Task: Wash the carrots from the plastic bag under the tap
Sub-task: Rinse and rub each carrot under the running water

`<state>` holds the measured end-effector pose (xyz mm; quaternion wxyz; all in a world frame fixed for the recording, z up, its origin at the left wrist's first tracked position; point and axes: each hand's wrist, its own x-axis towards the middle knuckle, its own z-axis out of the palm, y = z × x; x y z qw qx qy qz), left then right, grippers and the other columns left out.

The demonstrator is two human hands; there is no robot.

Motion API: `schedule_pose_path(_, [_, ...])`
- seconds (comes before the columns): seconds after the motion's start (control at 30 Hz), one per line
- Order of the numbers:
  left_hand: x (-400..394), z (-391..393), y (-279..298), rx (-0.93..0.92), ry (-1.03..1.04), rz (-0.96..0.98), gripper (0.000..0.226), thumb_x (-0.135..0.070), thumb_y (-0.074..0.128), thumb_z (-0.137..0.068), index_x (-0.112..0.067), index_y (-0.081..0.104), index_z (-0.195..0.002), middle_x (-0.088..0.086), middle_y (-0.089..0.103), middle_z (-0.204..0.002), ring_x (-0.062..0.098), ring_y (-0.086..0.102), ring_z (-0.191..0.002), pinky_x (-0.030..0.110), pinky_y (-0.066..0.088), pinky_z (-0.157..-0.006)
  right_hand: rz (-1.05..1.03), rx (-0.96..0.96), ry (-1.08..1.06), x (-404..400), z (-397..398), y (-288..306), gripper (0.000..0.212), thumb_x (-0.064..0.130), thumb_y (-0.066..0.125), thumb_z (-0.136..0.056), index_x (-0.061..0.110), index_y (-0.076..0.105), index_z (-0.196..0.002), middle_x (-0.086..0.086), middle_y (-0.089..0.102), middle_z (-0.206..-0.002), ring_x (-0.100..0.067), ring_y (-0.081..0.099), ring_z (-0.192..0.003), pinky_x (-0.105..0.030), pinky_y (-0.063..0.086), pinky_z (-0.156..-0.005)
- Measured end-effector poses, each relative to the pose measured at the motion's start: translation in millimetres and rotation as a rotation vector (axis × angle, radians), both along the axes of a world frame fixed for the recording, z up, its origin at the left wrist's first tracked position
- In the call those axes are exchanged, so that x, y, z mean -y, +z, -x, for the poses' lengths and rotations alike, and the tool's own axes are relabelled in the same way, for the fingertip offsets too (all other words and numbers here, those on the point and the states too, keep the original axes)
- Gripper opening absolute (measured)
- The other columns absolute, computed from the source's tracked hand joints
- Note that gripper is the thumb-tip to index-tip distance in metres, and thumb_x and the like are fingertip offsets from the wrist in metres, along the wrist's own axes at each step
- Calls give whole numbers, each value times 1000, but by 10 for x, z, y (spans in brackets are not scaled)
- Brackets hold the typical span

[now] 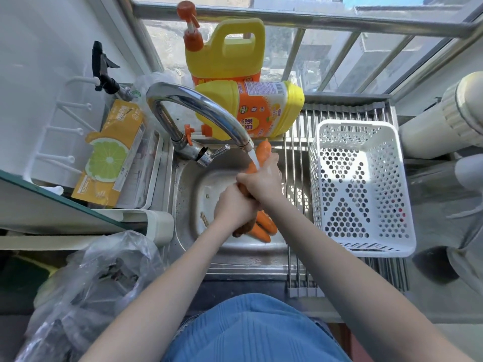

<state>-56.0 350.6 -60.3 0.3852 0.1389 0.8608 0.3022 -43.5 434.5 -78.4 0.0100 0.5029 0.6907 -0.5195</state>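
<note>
Water runs from the chrome tap [203,111] over an orange carrot [262,150] above the steel sink [188,194]. My right hand [264,180] grips this carrot near its upper part, and my left hand [235,207] grips its lower end, both over the basin's middle. Two or three more carrots [262,226] lie in the sink bottom, partly hidden under my left hand. The crumpled clear plastic bag [96,283] sits on the counter at the lower left.
A white perforated basket [360,186] stands on a metal roll-up rack [298,178] over the sink's right side. Two yellow detergent jugs [248,111] stand behind the tap. A lemon-print pack [112,152] lies in a tray at left.
</note>
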Motion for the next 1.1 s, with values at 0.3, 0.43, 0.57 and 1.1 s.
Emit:
schedule_pose_path(0.3, [205, 102, 230, 1056, 225, -384, 11, -6, 57, -77, -4, 53, -87, 7, 60, -67, 20, 61, -51, 31, 52, -45, 1106, -536, -89, -320, -166, 145, 39, 35, 67, -85, 10, 52, -111, -4, 67, -81, -22, 68, -79, -48, 52, -90])
schedule_pose_path(0.43, [246, 128, 176, 899, 93, -300, 20, -2, 64, -73, -4, 57, -92, 6, 66, -69, 21, 65, -56, 29, 54, -51, 1108, -583, -258, -277, -61, 178, 35, 51, 59, -87, 18, 55, -79, -1, 62, -63, -15, 62, -57, -35, 56, -63])
schedule_pose_path(0.57, [151, 2, 236, 633, 175, -256, 12, 10, 57, -83, 0, 52, -87, 7, 65, -51, 19, 63, -42, 23, 49, -41, 864, -443, -323, -153, 124, 168, 25, 37, 56, -95, 19, 48, -79, 4, 43, -45, -9, 40, -35, -22, 42, -44])
schedule_pose_path(1.1, [365, -12, 41, 775, 214, -340, 25, -3, 74, -79, -5, 59, -99, 7, 71, -74, 19, 69, -65, 27, 56, -54, 566, -281, -437, -273, 285, 122, 41, 47, 65, -87, 8, 61, -78, -10, 55, -63, -19, 50, -39, -28, 44, -44])
